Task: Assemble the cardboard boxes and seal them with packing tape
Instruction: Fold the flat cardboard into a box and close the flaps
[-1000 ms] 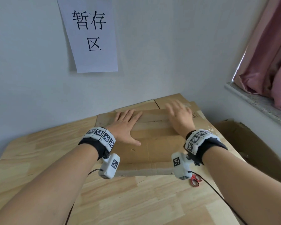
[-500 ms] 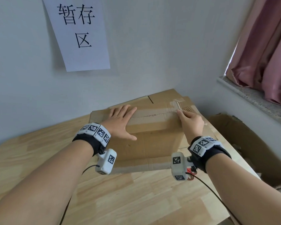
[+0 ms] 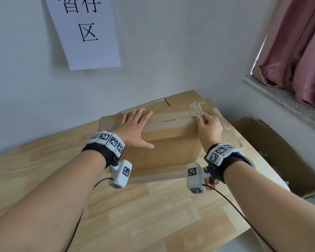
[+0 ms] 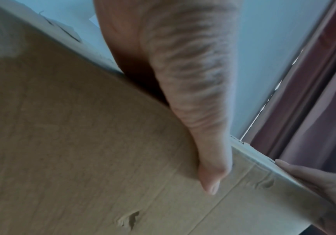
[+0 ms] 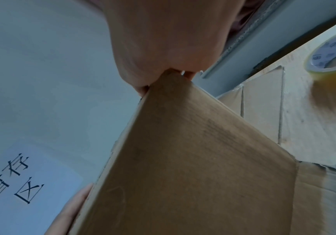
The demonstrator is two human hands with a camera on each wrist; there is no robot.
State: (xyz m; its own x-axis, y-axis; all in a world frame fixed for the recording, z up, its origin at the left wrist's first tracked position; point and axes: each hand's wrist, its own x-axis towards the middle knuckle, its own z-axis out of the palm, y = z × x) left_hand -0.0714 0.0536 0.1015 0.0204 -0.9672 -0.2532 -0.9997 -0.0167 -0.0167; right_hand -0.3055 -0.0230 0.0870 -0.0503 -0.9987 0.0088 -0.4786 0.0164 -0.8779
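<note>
Cardboard box (image 3: 169, 142) stands at frame centre on the wooden table (image 3: 135, 215), a tape strip (image 3: 171, 120) along its top seam. The left hand (image 3: 136, 128) presses flat on top, fingers spread; the right hand (image 3: 210, 129) pinches the box's upper right corner. A tape roll (image 5: 332, 52) lies at right.
</note>
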